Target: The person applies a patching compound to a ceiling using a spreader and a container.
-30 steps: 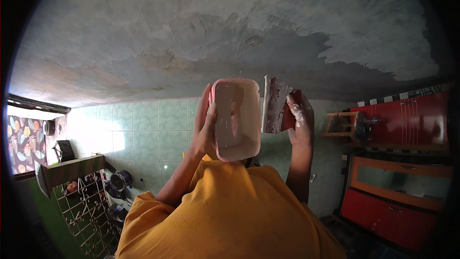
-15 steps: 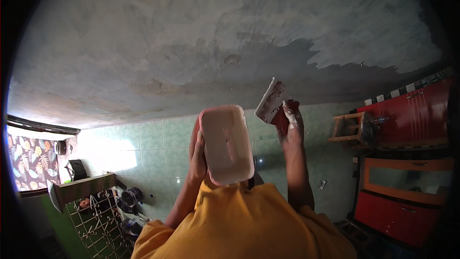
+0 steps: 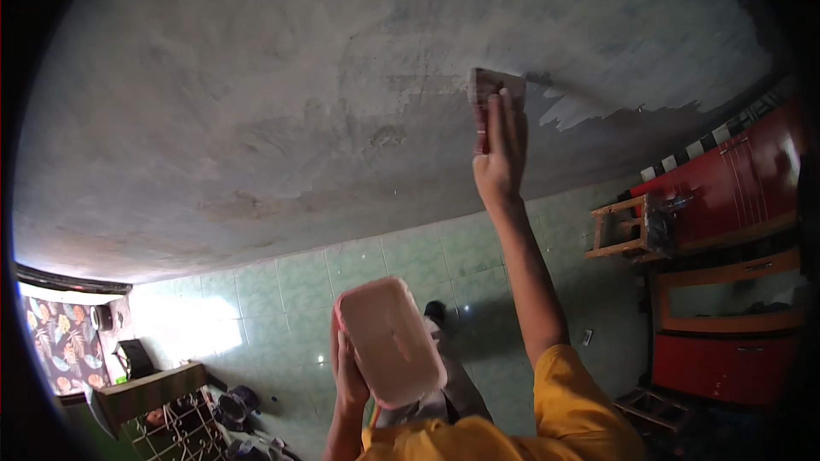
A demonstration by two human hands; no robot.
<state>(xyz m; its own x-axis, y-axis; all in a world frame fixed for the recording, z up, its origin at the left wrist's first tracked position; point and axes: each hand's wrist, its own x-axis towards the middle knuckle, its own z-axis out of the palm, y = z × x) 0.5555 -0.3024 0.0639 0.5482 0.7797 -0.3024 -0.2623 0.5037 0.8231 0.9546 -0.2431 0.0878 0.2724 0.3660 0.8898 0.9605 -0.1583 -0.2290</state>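
My left hand (image 3: 348, 369) grips the left side of a pink rectangular tub (image 3: 395, 341), held in front of my body. Its inside is coated with a pale paste, with a small streak in the bottom. Reaching up and forward, my right hand (image 3: 502, 149) is closed on a dark red putty scraper (image 3: 478, 111), two fingers stretched along its back. The scraper's wide blade lies against the grey wall (image 3: 299, 111), at the upper edge of a darker, uncoated patch. Paler smeared coating covers the wall above and around that patch.
Green tiles (image 3: 299, 290) cover the floor below the wall. To the right stand a small wooden stool (image 3: 619, 226), a red cabinet (image 3: 726, 192) and a glass-fronted orange-red cabinet (image 3: 726, 367). At lower left are a metal lattice (image 3: 175, 427), a dark bucket (image 3: 235, 405) and a patterned curtain (image 3: 64, 346).
My right hand has raised the scraper from near the wall's foot up onto the wall. The tub in my left hand sits lower in view and tilts more.
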